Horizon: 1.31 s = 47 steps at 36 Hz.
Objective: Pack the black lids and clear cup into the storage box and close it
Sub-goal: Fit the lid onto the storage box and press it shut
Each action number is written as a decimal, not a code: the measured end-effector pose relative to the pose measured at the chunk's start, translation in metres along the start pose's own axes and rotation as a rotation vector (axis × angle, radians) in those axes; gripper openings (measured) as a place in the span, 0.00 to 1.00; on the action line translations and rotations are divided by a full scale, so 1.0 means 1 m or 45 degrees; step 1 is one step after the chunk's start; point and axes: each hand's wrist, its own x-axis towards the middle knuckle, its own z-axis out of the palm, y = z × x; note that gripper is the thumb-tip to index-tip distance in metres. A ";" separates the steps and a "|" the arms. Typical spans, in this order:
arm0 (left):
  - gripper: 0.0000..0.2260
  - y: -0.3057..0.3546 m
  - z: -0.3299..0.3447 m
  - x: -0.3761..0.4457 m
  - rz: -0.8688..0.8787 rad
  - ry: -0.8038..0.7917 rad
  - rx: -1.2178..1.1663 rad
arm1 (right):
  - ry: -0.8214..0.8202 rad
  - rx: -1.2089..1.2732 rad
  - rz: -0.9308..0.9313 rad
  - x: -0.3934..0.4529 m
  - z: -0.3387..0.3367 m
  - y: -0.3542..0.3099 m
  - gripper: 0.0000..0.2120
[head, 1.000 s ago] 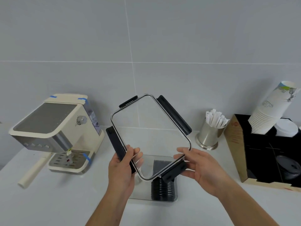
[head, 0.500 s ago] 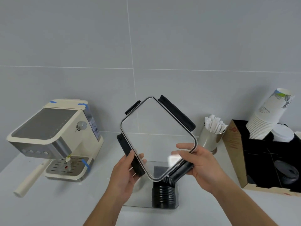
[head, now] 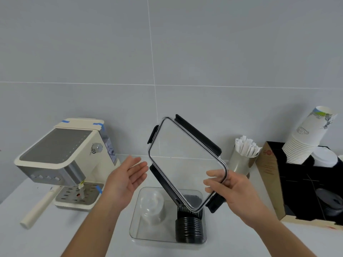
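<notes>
A: What is taking up the most room?

B: The white table (head: pixel 55 238), and on it, at nine o'clock, a cream espresso machine (head: pixel 61 162) is sitting with its handle pointing toward the camera. At three o'clock a cardboard organizer (head: pixel 272 184) is carrying a leaning stack of paper cups (head: pixel 306 138).

A: And the box?

B: The clear storage box (head: pixel 137 225) is lying open at six o'clock. The clear cup (head: pixel 152 206) is sitting upside down in its left half, and the black lids (head: pixel 188 229) are stacked in its right half.

A: The hands?

B: The right hand (head: pixel 233 191) is gripping the box lid (head: pixel 185 164) by its lower right corner, holding it tilted on edge above the box, its black latches sticking out. The left hand (head: pixel 126 177) is spread wide, palm facing the lid, just beside it but apart, holding nothing.

A: Anything behind?

B: A steel cup of wrapped straws (head: pixel 243 158) is standing at two o'clock, partly behind the lid.
</notes>
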 end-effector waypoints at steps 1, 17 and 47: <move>0.16 0.002 -0.001 0.002 -0.019 -0.013 -0.027 | -0.013 -0.042 -0.028 -0.001 0.001 0.002 0.09; 0.28 0.010 -0.032 0.006 -0.242 0.091 -0.269 | -0.296 -0.898 -0.477 -0.010 0.003 0.018 0.15; 0.08 0.005 -0.027 -0.002 -0.051 -0.118 -0.108 | 0.244 0.305 -0.026 0.011 0.002 0.014 0.32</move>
